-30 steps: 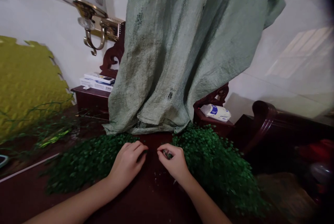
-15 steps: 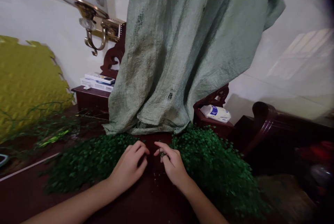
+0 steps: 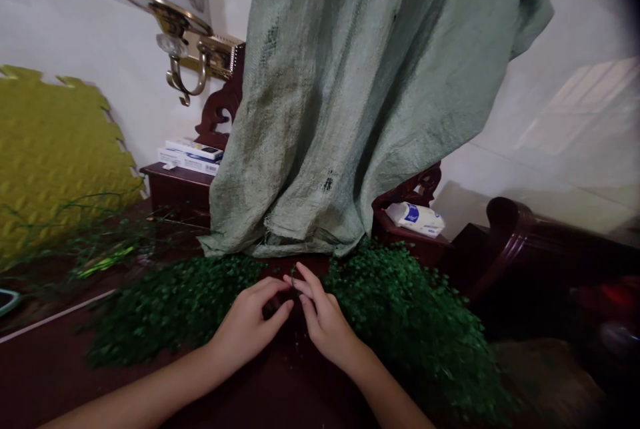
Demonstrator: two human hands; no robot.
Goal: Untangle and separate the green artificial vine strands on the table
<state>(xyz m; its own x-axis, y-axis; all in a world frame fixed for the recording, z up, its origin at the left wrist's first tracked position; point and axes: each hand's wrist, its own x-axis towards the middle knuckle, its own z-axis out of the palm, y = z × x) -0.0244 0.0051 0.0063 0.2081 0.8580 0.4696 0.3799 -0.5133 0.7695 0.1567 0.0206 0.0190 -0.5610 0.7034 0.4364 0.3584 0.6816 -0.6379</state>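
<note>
My right hand has its index finger stretched out, with a tiny green sprig at its fingertips. Close against those fingertips is my left hand, its fingers curved and its thumb apart from the index finger. Whether the left fingertips touch the sprig is hard to make out. Leafy green plant heaps lie on either side: the left heap beyond my left forearm, the right heap beside my right wrist. Both hands are above the dark red wooden surface.
A large grey-green woven sack stands behind the hands. Boxes lie on a wooden ledge at left, a tissue pack at right. Loose stems lie near a yellow foam mat. A wall lamp hangs above.
My hands have come together until their fingertips nearly meet. The sprig has moved up and left with my right hand, whose fingers have straightened. The left thumb has shifted right.
</note>
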